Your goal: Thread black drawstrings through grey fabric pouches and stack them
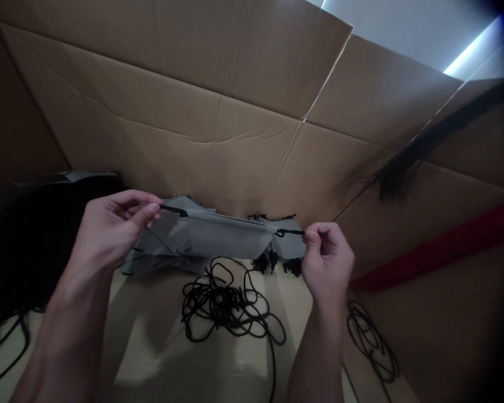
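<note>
My left hand (115, 226) pinches the left end of a black cord that runs through the top hem of a grey fabric pouch (224, 238). The cord's right end is pinched by my right hand (325, 257), so the pouch hangs stretched between both hands above the surface. Behind and below it lies a pile of more grey fabric pieces (159, 254) with black cord ends sticking out.
A tangle of loose black cord (229, 305) lies on the cardboard surface below the pouch, and another coil (372, 338) sits at the right. Cardboard walls (218, 112) surround the space. A dark heap (29, 240) fills the left side; a red strip (441, 246) crosses the right.
</note>
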The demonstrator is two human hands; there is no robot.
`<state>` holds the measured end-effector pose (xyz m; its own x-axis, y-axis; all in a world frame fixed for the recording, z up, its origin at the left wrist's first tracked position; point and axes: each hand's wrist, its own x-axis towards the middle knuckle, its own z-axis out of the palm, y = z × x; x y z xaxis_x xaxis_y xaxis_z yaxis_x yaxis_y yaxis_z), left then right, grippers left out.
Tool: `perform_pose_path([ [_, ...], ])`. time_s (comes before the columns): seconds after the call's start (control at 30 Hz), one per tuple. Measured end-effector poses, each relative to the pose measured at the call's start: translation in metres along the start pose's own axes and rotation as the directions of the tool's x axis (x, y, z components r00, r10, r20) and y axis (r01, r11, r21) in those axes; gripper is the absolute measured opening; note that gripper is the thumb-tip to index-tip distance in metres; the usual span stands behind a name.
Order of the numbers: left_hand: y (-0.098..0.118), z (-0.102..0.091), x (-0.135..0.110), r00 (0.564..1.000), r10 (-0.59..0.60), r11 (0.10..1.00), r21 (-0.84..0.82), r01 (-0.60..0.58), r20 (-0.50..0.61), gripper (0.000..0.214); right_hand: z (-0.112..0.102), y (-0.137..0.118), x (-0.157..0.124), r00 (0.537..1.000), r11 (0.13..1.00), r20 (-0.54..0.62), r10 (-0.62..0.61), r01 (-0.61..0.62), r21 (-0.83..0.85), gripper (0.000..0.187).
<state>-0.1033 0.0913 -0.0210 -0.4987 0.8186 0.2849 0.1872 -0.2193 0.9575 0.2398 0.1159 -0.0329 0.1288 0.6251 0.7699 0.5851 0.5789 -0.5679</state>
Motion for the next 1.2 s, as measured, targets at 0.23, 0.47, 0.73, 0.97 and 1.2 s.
perform_pose_path([
  [0.23, -0.006, -0.002, 0.003, 0.987, -0.045, 0.981, 0.182, 0.073, -0.155, 0.014, -0.007, 0.011, 0.004, 0.975, 0.999, -0.219, 0.045, -0.046, 0.001, 0.029],
  [0.47, -0.017, 0.001, 0.005, 0.996, -0.048, 0.893, 0.444, 0.074, -0.068, 0.021, -0.008, -0.002, 0.002, 0.991, 0.971, -0.024, 0.132, -0.125, 0.204, 0.033],
  [0.73, -0.010, 0.047, -0.028, 0.937, -0.027, 0.917, 0.381, -0.115, 0.347, 0.034, 0.025, -0.060, -0.012, 0.930, 0.791, 0.289, 0.227, -0.350, 0.502, 0.028],
  [0.97, -0.007, 0.104, -0.091, 0.708, -0.015, 0.972, -0.157, 0.177, 0.706, 0.031, 0.031, -0.069, -0.018, 0.928, 0.772, 0.267, 0.258, -0.364, 0.520, 0.027],
  [1.2, -0.005, 0.107, -0.091, 0.807, 0.074, 0.966, -0.242, 0.088, 0.586, 0.021, 0.013, -0.057, -0.011, 0.952, 0.851, 0.193, 0.239, -0.301, 0.429, 0.022],
])
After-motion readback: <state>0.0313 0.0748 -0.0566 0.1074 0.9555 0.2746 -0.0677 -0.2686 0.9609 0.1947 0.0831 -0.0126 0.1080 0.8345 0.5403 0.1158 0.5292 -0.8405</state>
